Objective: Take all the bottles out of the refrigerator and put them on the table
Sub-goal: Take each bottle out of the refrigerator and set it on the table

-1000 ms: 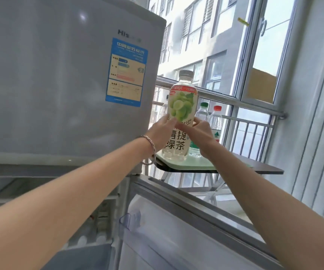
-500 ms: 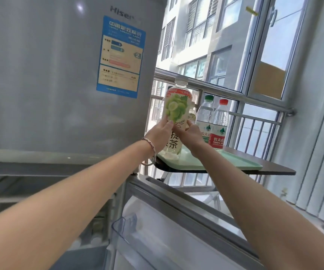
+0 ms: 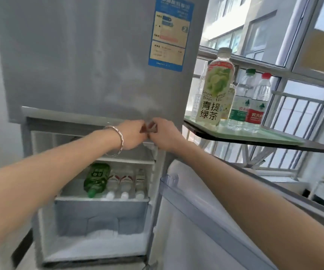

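The tall green tea bottle (image 3: pixel 213 90) stands upright on the pale green tray (image 3: pixel 270 136) on the dark table (image 3: pixel 316 148), beside a green-capped water bottle (image 3: pixel 242 100) and a red-capped one (image 3: pixel 259 102). My left hand (image 3: pixel 131 134) and my right hand (image 3: pixel 165 135) hover side by side in front of the grey refrigerator (image 3: pixel 79 55), at the top of its open lower compartment, holding nothing. Inside on a shelf lie a green bottle (image 3: pixel 96 177) and three small water bottles (image 3: pixel 126 184), caps toward me.
The lower refrigerator door (image 3: pixel 206 221) stands open to the right, below the table. Behind the table run a metal railing (image 3: pixel 301 102) and window frames. A frosted drawer (image 3: pixel 100 215) sits beneath the bottle shelf.
Both hands let go of the green tea bottle, which now stands on the tray, and drew back left and down to the refrigerator opening. The view dropped, showing the bottles inside.
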